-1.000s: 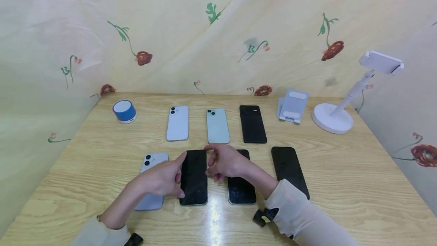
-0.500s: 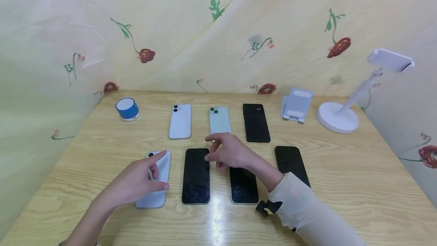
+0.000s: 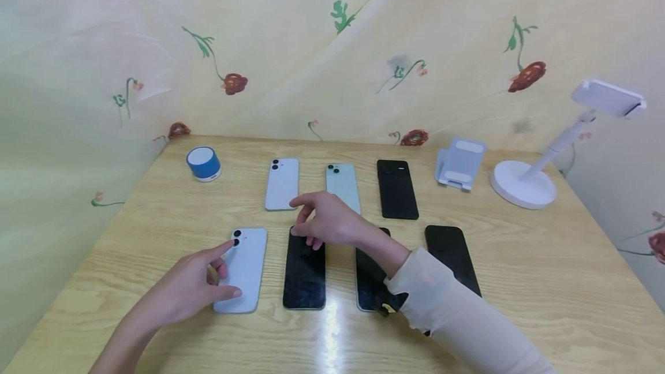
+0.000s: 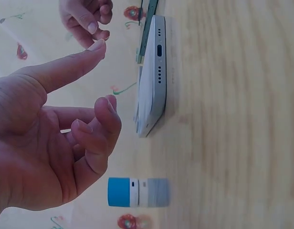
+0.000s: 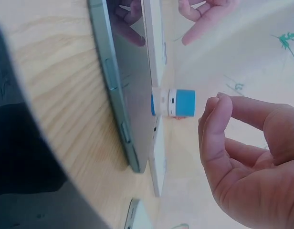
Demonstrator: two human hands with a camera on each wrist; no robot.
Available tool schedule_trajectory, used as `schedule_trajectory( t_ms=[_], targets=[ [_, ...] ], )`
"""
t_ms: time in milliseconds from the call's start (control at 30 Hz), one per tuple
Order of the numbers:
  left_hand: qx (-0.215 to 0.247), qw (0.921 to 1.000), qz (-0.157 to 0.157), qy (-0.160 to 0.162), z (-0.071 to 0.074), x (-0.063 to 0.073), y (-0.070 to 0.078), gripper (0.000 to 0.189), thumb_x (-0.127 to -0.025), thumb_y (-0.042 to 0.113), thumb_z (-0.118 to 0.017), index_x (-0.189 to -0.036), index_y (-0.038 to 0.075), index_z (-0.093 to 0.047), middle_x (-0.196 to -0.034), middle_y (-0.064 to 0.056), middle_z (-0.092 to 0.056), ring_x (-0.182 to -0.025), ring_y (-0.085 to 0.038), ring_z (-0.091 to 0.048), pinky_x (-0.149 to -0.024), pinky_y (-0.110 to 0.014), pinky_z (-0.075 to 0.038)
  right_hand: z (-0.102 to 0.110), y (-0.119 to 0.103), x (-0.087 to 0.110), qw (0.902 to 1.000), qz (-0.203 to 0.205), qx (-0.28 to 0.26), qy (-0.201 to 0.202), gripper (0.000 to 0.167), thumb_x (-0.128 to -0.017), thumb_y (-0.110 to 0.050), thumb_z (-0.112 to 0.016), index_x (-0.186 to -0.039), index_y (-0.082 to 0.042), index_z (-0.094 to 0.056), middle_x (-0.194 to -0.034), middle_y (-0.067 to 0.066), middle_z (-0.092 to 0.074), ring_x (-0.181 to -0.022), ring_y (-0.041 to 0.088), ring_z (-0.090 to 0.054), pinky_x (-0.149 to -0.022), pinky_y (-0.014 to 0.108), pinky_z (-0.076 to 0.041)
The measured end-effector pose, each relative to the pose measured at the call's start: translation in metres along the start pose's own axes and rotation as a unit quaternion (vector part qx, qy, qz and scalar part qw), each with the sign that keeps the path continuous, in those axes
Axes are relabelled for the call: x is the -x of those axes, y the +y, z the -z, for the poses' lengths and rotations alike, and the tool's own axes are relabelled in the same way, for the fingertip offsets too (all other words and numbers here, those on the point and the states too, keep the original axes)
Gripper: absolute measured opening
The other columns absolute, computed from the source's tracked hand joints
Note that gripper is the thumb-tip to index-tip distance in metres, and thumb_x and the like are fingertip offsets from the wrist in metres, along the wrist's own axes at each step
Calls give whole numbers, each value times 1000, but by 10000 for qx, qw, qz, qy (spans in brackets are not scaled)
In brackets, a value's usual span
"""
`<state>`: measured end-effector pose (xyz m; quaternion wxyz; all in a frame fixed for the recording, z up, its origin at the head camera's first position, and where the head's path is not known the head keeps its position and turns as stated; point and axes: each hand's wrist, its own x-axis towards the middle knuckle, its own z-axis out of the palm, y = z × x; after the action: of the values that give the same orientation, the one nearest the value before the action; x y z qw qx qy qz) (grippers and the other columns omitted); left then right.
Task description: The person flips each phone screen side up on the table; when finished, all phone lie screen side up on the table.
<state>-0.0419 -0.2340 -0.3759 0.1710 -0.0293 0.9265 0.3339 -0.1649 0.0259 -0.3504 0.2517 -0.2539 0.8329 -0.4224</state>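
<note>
My left hand [image 3: 200,279] hovers over the left side of a white phone [image 3: 249,264] that lies back up in the front row. Its thumb and index finger are spread apart, and in the left wrist view a gap separates the hand from the phone [image 4: 154,81]. My right hand [image 3: 329,218] is above the top end of a dark-screened phone [image 3: 305,276], holding nothing. In the right wrist view its thumb and index fingertips come close together, clear of the phone. The right forearm partly covers another dark-screened phone [image 3: 368,276].
A black phone [image 3: 453,253] lies front right. Behind are a white phone [image 3: 283,183], a pale green phone [image 3: 345,183] and a black phone [image 3: 397,189]. A blue speaker [image 3: 203,163], a small phone stand [image 3: 461,163] and a tall white stand [image 3: 522,184] stand farther back.
My left hand has left the dark-screened phone's edge and moved left to the white phone. My right hand has shifted left, over that dark phone's top end. The head view has shifted slightly.
</note>
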Motion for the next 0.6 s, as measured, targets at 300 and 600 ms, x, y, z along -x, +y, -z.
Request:
schedule_trajectory(
  t_ms=[300, 600],
  targets=[
    [87, 9999, 99, 101, -3, 7, -11, 95, -83, 22, -92, -160, 1, -42, -105, -1, -63, -83, -16, -57, -62, -24, -45, -10, -7, -20, 9987, 58, -401, -307, 53, -99, -3, -71, -150, 0, -56, -102, 11, -66, -65, 17, -70, -68, 42, -65],
    [250, 9993, 255, 110, -5, 10, -19, 90, -82, 19, -92, -157, 0, -47, -104, 0, -62, -83, -16, -57, -62, -24, -45, -22, -6, -37, 9958, 46, -593, -698, 50, -100, -2, -69, -148, 2, -57, -100, 11, -65, -60, 14, -69, -64, 37, -65]
  ],
)
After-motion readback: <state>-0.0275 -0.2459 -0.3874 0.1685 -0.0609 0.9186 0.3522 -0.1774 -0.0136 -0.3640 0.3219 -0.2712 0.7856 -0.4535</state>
